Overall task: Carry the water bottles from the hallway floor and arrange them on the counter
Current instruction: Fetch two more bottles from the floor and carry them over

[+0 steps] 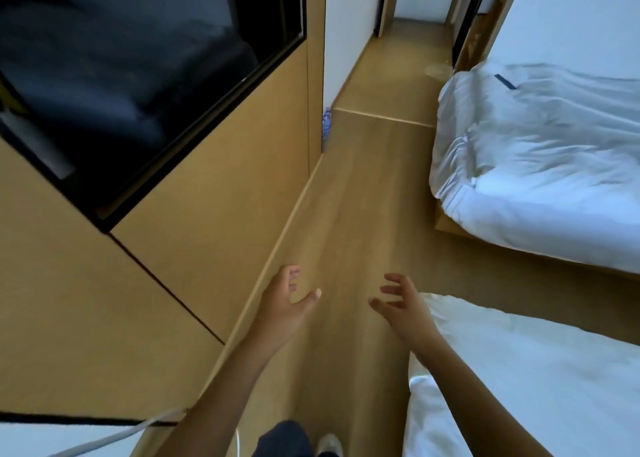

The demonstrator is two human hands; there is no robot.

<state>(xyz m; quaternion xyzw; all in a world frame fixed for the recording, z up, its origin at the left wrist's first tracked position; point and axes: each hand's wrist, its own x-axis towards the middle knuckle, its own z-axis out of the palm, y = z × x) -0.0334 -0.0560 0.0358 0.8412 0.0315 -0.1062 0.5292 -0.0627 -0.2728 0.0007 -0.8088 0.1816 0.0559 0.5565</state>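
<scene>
Both hands are extended forward over the wooden floor (346, 214), palms turned toward each other, and neither holds anything. Left hand (282, 306): fingers loosely spread and slightly bent, thumb pointing to the right. Right hand (403, 306): fingers spread and a little curled, thumb pointing to the left. The two hands are near each other but apart, with bare floor showing between them.

One water bottle (326, 124) is visible, small and blurred, clear with blue markings. It stands on the floor at the far corner of the wood-panelled wall (214, 197) on the left, just beside the panel's edge and next to a low wooden step (384, 115) where the floor rises toward the hallway (412, 41). It is well apart from both hands. Whether more bottles stand behind the corner cannot be told.

A dark television screen (131, 68) is set into the panelled wall at upper left. On the right, a bed (540, 165) with rumpled white bedding stands on a wooden base; a second bed (519, 387) with white bedding lies nearer, its edge just beside the right forearm. At the bottom edge, a dark trouser leg (287, 437) and a light shoe (329, 444) are visible on the floor. A pale cable (114, 437) runs across the lower left corner.
</scene>
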